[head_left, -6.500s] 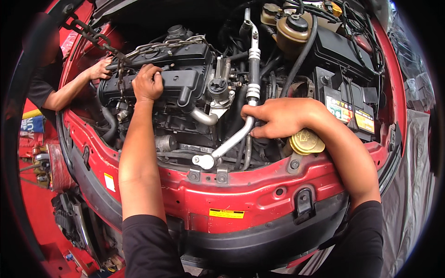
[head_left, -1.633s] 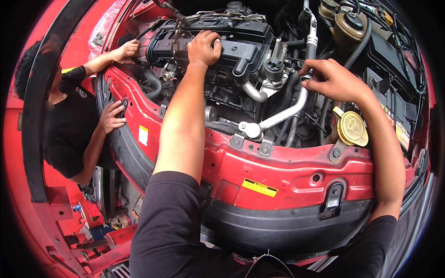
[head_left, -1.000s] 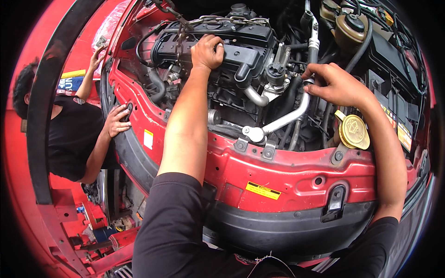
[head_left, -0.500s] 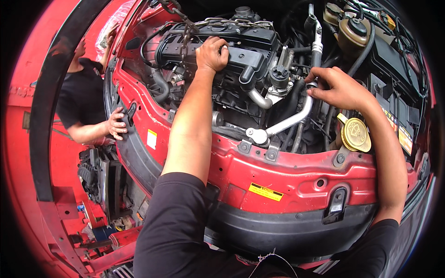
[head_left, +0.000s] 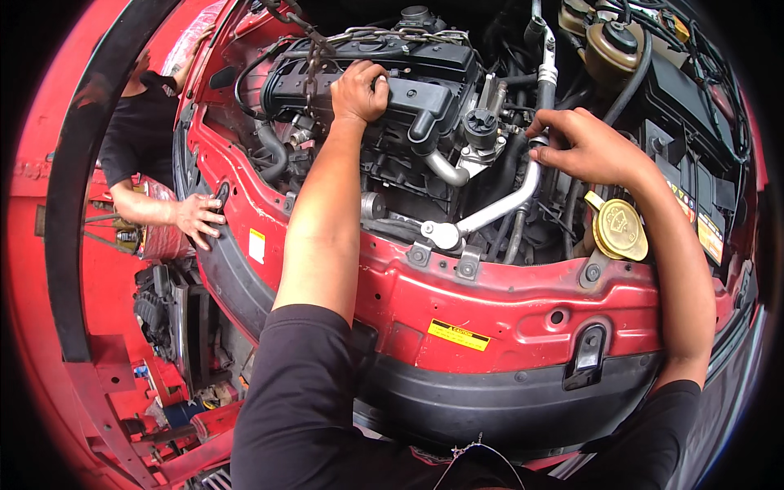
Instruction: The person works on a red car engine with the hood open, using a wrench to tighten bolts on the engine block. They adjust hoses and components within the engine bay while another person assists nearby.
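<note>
My left hand (head_left: 359, 91) is curled on top of the engine's black cover (head_left: 412, 95), thumb side to the right. Its fingers point away, so whatever they grip is hidden. Farther right, my right hand (head_left: 584, 147) is closed, thumb and forefinger pinching the silver metal pipe (head_left: 513, 198) near its upper joint. That pipe bends down and left to a round end fitting (head_left: 442, 234) by the red front panel (head_left: 392, 273). A hoisting chain (head_left: 313, 72) passes over the engine, just left of my left hand.
A yellow reservoir cap (head_left: 621, 229) sits under my right forearm. The battery (head_left: 694, 192) and a brownish fluid reservoir (head_left: 612, 53) are at right. At left, a co-worker's hand (head_left: 198, 219) lies on the black bumper trim; a dark upright post (head_left: 77, 188) stands nearer the edge.
The whole view has shifted slightly, moving the engine bay leftward. Both my hands keep their places. The co-worker's hand has spread flatter on the trim and the co-worker's body leans differently.
</note>
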`<state>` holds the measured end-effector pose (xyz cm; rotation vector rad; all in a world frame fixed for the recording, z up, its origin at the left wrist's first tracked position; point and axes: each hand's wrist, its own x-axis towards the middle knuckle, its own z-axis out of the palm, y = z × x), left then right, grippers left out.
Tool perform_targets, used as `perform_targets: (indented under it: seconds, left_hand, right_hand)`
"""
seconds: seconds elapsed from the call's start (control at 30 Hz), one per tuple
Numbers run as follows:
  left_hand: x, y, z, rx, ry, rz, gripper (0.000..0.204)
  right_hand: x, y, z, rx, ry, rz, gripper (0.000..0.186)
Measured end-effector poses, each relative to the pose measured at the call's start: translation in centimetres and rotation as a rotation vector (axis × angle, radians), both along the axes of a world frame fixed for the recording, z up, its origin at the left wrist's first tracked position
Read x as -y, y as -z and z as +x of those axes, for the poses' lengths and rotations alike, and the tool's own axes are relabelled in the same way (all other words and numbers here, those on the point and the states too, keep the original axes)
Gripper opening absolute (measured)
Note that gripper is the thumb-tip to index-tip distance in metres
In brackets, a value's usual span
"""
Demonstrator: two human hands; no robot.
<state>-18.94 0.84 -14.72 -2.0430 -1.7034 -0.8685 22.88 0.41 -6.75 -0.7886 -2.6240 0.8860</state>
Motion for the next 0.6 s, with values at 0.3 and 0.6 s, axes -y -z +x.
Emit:
perform_targets:
  seconds: [0.3, 0.6]
  left_hand:
    - [-0.5, -0.1, -0.3, -0.059, -0.004, 0.009, 0.016]
    - [-0.2, -0.2, 0.1, -0.012, 0.027, -0.012, 0.016]
  right_hand:
    - [0.4, -2.0, 0.0, 0.115, 0.051, -0.132, 0.038]
    - [-0.3, -1.2, 0.0, 0.108, 0.007, -0.149, 0.037]
